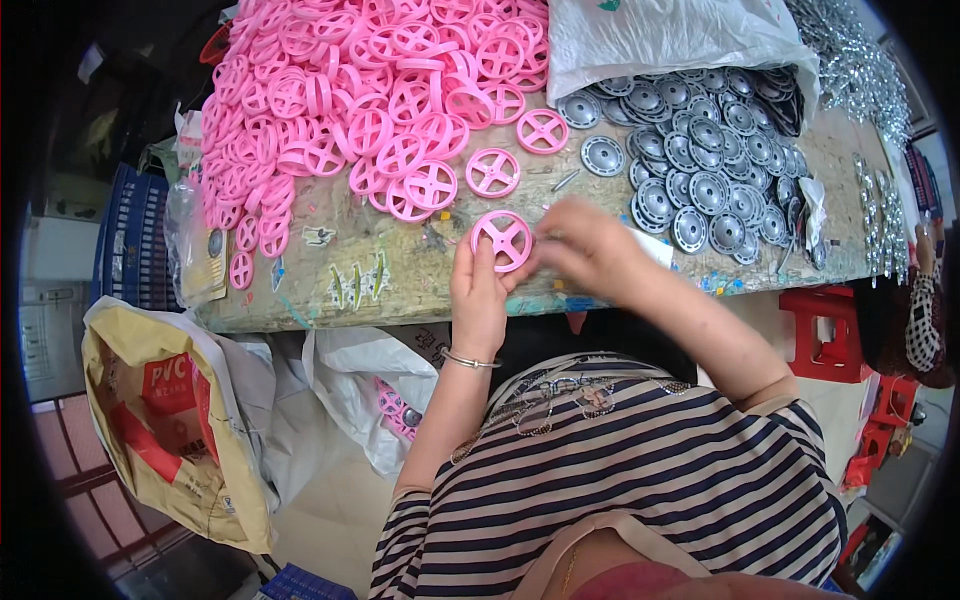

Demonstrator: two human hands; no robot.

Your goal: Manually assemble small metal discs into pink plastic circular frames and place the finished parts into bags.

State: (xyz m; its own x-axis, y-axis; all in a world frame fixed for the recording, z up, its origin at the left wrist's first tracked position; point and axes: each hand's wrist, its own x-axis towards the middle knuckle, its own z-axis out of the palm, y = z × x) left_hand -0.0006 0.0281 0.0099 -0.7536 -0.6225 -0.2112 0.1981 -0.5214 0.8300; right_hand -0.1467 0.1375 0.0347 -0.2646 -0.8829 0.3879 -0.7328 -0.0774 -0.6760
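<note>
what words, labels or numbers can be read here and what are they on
I can say where print stands, but won't copy it.
Yellow sack: large letters on a red patch; smaller print too blurred.
Upper white bag: green mark, unreadable.
Blue stack, left: pale marks, too small.
Pink wheel: none readable.

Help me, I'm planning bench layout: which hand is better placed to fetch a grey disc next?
Probably right: the right hand, though blurred, is nearer the grey discs, while the left hand grips a pink wheel. Whether the right holds anything is unclear.
</note>
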